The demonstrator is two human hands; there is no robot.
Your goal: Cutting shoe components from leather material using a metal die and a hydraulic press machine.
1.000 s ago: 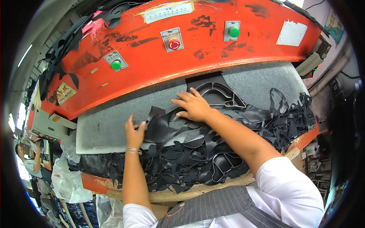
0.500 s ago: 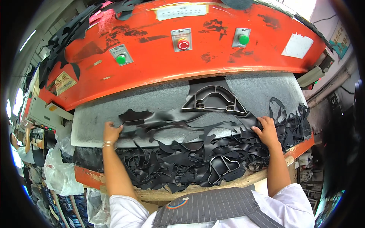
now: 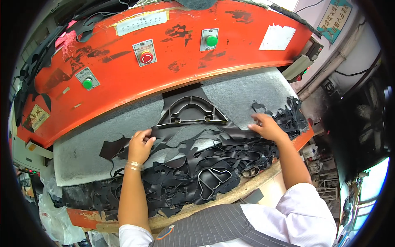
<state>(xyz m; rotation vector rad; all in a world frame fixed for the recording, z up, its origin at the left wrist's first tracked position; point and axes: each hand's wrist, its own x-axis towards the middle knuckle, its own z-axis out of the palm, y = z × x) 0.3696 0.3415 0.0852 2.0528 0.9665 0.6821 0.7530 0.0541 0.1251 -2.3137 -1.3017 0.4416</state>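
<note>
My left hand [image 3: 140, 147], fingers apart and slightly curled, hovers over or rests by the left part of a dark leather sheet [image 3: 170, 132]; contact is unclear. My right hand [image 3: 267, 126] is open with thumb and fingers spread, just above the bed at the sheet's right end. Between them, an arched metal cutting die [image 3: 192, 122] lies on the leather, straight edge toward me. A smaller, rounded metal die [image 3: 200, 185] rests among the black leather offcuts [image 3: 164, 187] heaped along the near edge.
A red press beam [image 3: 173, 53] spans the far side, with green push buttons [image 3: 211, 40] and a red stop button [image 3: 146, 57]. Below it lies the grey cutting bed [image 3: 242, 90]. Plastic bags [image 3: 61, 218] hang at the lower left. A wooden rail [image 3: 247, 187] edges the near side.
My view has swung to the right. My left hand has moved inward, closer to the arched die. My right hand has lifted from the leather at the right, its fingers spreading.
</note>
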